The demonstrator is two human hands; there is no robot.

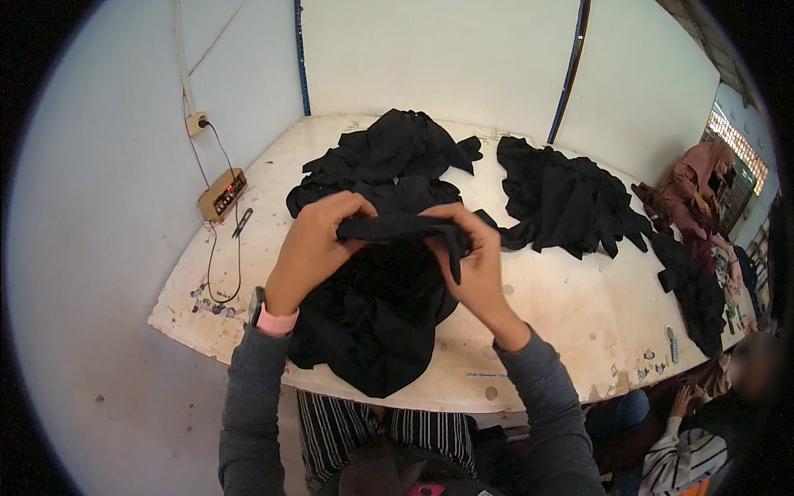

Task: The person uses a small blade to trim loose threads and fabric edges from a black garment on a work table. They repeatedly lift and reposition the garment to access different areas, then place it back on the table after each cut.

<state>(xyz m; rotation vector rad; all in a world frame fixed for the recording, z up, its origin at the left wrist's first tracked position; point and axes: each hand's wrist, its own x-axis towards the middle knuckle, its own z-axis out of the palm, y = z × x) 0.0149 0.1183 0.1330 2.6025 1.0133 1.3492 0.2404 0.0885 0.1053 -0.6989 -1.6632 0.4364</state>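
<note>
White panels (pixel 438 58) back a worn, pale table (pixel 571 331); a bluish wall (pixel 107 207) runs along its left side.

Left hand (pixel 318 227): fingers and thumb closed on the left end of a black fabric piece (pixel 393 227). Right hand (pixel 480 256): curled, pinching the right end, with a narrow flap hanging down by its fingers. Key relation: piece is stretched between the hands, long axis left to right, roughly in line with the table's back edge. Both hands equally close, one per end. Whether its underside touches the cloth below, can't tell, black on black.

Just below, toward the front edge: front black fabric heap (pixel 380 331), left hand nearer. Beyond the hands, toward the back edge: rear black heap (pixel 397 140). Right of that, well apart from the left hand: another black heap (pixel 571 194). More dark cloth (pixel 695 289) at the right edge.

Near the left edge: tan control box (pixel 223 196), its cable, and dark thread snips (pixel 242 221), clear of both hands. Light-blue slim object (pixel 672 343) by the right front edge, kind unclear. One person (pixel 703 182) beyond the right edge, another in a striped top (pixel 678 455) at the right front.
</note>
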